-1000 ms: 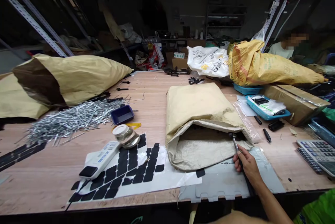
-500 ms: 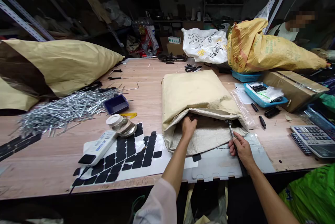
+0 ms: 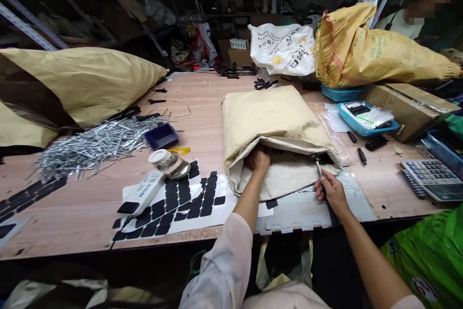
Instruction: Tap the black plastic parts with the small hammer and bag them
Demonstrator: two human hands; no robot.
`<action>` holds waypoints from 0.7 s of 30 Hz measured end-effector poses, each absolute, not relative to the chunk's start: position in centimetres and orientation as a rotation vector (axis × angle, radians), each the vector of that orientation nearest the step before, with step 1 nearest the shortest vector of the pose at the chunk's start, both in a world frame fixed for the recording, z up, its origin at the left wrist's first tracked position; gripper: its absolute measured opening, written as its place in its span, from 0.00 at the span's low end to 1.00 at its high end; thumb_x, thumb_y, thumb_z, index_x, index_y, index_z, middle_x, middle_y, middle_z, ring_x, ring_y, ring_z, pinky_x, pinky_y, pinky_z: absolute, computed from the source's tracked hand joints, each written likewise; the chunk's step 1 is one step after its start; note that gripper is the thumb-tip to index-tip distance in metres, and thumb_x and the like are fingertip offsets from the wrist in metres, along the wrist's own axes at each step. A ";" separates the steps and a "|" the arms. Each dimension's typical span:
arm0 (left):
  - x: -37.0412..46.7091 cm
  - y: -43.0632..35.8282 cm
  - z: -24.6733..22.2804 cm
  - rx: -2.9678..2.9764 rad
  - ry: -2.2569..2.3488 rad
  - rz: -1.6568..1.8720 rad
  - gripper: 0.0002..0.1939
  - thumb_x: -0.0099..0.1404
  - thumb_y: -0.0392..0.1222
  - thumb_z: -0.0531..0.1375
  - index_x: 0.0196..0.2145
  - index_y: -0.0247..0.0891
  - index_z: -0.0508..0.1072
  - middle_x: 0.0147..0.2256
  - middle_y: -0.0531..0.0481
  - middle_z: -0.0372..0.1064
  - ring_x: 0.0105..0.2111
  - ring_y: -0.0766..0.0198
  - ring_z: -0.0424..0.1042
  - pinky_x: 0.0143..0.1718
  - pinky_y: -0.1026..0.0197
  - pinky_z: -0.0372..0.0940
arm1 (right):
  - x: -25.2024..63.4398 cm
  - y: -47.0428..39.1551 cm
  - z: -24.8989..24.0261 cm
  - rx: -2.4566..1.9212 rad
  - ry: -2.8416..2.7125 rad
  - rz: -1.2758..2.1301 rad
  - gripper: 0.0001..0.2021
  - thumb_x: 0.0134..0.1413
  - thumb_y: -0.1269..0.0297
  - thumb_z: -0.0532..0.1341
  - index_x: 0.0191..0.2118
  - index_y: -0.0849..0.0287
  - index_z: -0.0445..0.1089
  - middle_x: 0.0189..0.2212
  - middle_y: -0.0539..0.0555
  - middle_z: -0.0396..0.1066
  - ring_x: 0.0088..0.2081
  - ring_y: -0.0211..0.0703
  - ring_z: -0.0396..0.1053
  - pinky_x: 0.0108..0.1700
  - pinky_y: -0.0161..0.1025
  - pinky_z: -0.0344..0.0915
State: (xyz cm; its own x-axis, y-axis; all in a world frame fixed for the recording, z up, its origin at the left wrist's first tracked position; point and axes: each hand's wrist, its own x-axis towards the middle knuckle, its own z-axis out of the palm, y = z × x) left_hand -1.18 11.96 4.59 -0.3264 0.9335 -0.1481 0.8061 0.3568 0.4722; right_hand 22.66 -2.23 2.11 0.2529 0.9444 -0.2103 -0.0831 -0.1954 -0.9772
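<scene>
Landmark: open beige sack (image 3: 267,111), lying on the table with its mouth toward the wearer.

Far left of sack: large tan sack (image 3: 112,82) on its side. In front of that, a loose heap of metal rods (image 3: 94,147). Between heap and open sack: dark blue tray (image 3: 161,138), lidded glass jar (image 3: 174,165), white device with black end (image 3: 142,194). Jar and device by a white sheet with black pads (image 3: 181,200), which runs up to the sack's near left corner.

Left hand (image 3: 259,158): in the left part of the sack mouth, under the upper flap. Fingertips in shadow, can't tell if they hold anything.

Behind sack: white printed bag (image 3: 284,51).

Right hand (image 3: 333,193): just off the sack's near right corner, above a grey mat (image 3: 300,220). Fingers clamped on a tool (image 3: 319,168), metal shaft, black handle. Tool tilted; its dark head sits beyond the grip, at the right end of the sack mouth. Handle runs from the grip toward the wearer. Can't tell if head touches fabric.

Right of sack: small black part (image 3: 362,156), blue basket (image 3: 379,130), cardboard box (image 3: 408,111), then calculator (image 3: 436,179).
</scene>
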 end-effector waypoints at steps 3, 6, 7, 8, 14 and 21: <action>-2.3 10.1 5.2 1.541 2.204 0.436 0.19 0.69 0.52 0.59 0.50 0.41 0.79 0.47 0.37 0.77 0.49 0.48 0.76 0.46 0.55 0.66 | 22.7 -2.2 2.4 -1.423 -0.874 1.191 0.35 0.51 0.50 0.63 0.61 0.65 0.64 0.22 0.47 0.71 0.17 0.36 0.65 0.16 0.31 0.62; -3.4 7.1 5.4 1.647 2.229 0.480 0.16 0.69 0.51 0.59 0.48 0.41 0.78 0.48 0.39 0.76 0.47 0.50 0.75 0.45 0.56 0.65 | 22.7 -2.1 2.4 -1.418 -0.875 1.189 0.33 0.51 0.51 0.63 0.60 0.65 0.64 0.23 0.47 0.71 0.17 0.35 0.65 0.16 0.31 0.62; -3.5 6.0 5.3 1.701 2.198 0.509 0.15 0.70 0.51 0.59 0.47 0.42 0.77 0.47 0.41 0.75 0.45 0.52 0.75 0.44 0.57 0.65 | 22.8 -2.1 2.4 -1.419 -0.876 1.188 0.33 0.51 0.51 0.63 0.60 0.65 0.65 0.23 0.47 0.71 0.18 0.35 0.65 0.16 0.31 0.63; -3.5 5.0 5.1 1.764 2.134 0.538 0.14 0.70 0.51 0.59 0.46 0.42 0.77 0.46 0.43 0.75 0.44 0.54 0.74 0.43 0.58 0.65 | 22.8 -2.1 2.4 -1.418 -0.878 1.188 0.33 0.51 0.51 0.63 0.60 0.65 0.65 0.23 0.46 0.71 0.18 0.35 0.66 0.17 0.31 0.63; -1.3 2.0 2.6 2.160 1.617 0.644 0.08 0.67 0.44 0.63 0.42 0.43 0.78 0.40 0.48 0.72 0.44 0.58 0.70 0.46 0.58 0.64 | 22.9 -2.0 2.4 -1.417 -0.878 1.180 0.32 0.50 0.52 0.63 0.58 0.64 0.65 0.22 0.45 0.70 0.17 0.35 0.65 0.16 0.31 0.63; -1.8 3.2 -0.3 2.043 1.471 0.864 0.16 0.58 0.41 0.70 0.45 0.42 0.78 0.38 0.51 0.71 0.42 0.59 0.70 0.47 0.58 0.65 | 22.9 -1.9 2.3 -1.424 -0.880 1.175 0.31 0.51 0.54 0.63 0.59 0.64 0.66 0.21 0.46 0.71 0.17 0.35 0.65 0.16 0.31 0.63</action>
